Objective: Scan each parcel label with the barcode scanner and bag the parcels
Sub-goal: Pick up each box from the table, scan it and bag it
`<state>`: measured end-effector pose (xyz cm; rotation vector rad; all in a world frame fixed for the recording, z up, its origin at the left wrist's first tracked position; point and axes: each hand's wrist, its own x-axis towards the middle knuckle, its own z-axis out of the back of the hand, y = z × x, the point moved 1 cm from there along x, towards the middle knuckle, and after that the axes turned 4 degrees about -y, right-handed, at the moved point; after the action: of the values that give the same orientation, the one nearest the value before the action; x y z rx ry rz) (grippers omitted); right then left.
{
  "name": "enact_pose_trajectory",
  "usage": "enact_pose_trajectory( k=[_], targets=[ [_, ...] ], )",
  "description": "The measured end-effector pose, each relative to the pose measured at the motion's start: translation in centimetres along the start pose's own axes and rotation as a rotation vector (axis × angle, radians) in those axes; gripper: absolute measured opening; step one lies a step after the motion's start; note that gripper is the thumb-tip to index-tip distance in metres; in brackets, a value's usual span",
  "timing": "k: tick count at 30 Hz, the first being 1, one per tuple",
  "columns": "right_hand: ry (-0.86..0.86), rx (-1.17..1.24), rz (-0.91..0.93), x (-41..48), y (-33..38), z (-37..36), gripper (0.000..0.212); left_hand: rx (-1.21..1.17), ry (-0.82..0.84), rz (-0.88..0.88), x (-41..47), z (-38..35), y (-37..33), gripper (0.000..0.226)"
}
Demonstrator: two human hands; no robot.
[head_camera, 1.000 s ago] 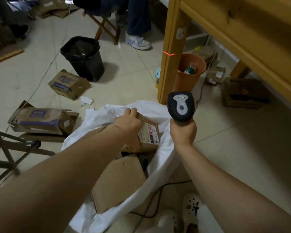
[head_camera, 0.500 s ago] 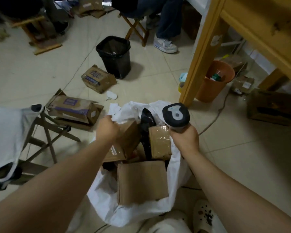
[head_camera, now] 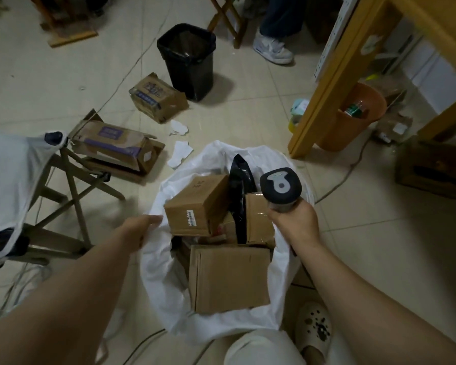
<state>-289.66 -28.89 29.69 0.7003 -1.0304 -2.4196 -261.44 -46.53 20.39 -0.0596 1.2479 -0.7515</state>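
Note:
A white bag [head_camera: 156, 275] stands wide on the floor between my arms. Inside it lie a small brown parcel [head_camera: 198, 204] with a white label strip, a black poly mailer [head_camera: 239, 191] standing on end, a taped carton [head_camera: 258, 217] and a large plain carton [head_camera: 229, 277]. My left hand [head_camera: 140, 229] rests at the bag's left rim with its fingers stretched out and no parcel in it. The grey barcode scanner [head_camera: 281, 187] is gripped in my right hand [head_camera: 296, 223] at the bag's right rim, its head pointing away from me.
Two printed cartons [head_camera: 157, 97] [head_camera: 113, 144] lie on the tiles to the left, by a black bin [head_camera: 187, 59]. A folding stool [head_camera: 74, 180] with white cloth is at left. A wooden table leg [head_camera: 324, 96], orange bin [head_camera: 353, 119], crate [head_camera: 432, 169] and cables stand right. Another person's shoe [head_camera: 274, 48] is ahead.
My left hand has let go of the small labelled parcel, which now lies in the bag, and has drawn back to the left rim. The scanner has stayed over the bag's right side.

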Motion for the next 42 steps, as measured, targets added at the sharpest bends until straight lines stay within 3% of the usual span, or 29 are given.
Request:
enact_pose_trajectory(
  k=[2,5,10,12,14,16,18,22,24,27,29,31,33,34,37,39,42],
  targets=[
    [-0.015,-0.012,-0.012,-0.2,0.0,0.5,0.013,0.19,-0.072,-0.188,-1.7,0.4,-2.5,0.034],
    [-0.133,0.044,0.007,-0.1,1.9,2.3,0.02,0.469,-0.358,-0.613,-5.5,1.6,-7.3,0.016],
    [-0.344,0.158,0.173,-0.7,7.5,6.8,0.014,0.37,-0.559,-0.971,-11.7,3.0,-10.7,0.017],
    [-0.381,0.249,0.245,-2.3,8.1,7.3,0.018,0.137,-0.485,-0.943,-12.7,3.7,-10.0,0.019],
    [-0.371,0.259,0.201,-3.3,7.3,6.7,0.021,0.043,-0.328,-0.786,-11.6,4.5,-8.0,0.012],
    [-0.245,0.133,0.068,-3.5,5.3,5.2,0.018,0.175,-0.218,-0.504,-9.4,5.3,-4.3,0.014],
    [-0.153,0.065,-0.035,-3.9,3.2,4.4,0.013,0.313,-0.203,-0.352,-8.1,5.1,-1.0,0.027],
    [-0.211,0.146,-0.096,-2.9,5.2,6.0,0.017,0.289,-0.299,-0.584,-9.9,3.6,-4.8,0.017],
    [-0.251,0.228,0.004,-2.5,8.3,7.4,0.017,0.205,-0.369,-0.735,-11.9,3.5,-8.9,0.013],
    [-0.319,0.384,0.19,-3.3,11.4,8.8,0.036,0.042,-0.406,-0.897,-13.8,3.5,-11.6,0.012],
    [-0.297,0.319,0.187,-3.7,11.1,7.9,0.028,0.017,-0.334,-0.759,-13.1,3.7,-10.3,0.021],
    [-0.224,0.132,0.067,-3.4,8.7,6.5,0.011,0.048,-0.249,-0.448,-11.8,3.4,-7.6,0.04],
    [-0.133,-0.006,-0.024,-3.0,6.3,5.3,0.018,0.066,-0.114,-0.33,-11.6,2.5,-5.0,0.032],
    [-0.115,-0.034,-0.053,-2.9,5.7,5.0,0.021,0.069,-0.061,-0.327,-12.3,2.2,-4.5,0.027],
    [-0.183,-0.015,-0.069,-1.9,6.6,5.8,0.019,-0.104,-0.045,-0.373,-13.3,2.1,-5.9,0.043],
    [-0.222,0.094,0.019,-1.3,8.3,7.0,0.012,-0.194,-0.025,-0.424,-13.9,3.3,-8.4,0.031],
    [-0.288,0.209,0.155,-1.9,9.6,8.0,0.025,-0.247,0.037,-0.472,-14.1,5.7,-9.1,0.028]
  ],
)
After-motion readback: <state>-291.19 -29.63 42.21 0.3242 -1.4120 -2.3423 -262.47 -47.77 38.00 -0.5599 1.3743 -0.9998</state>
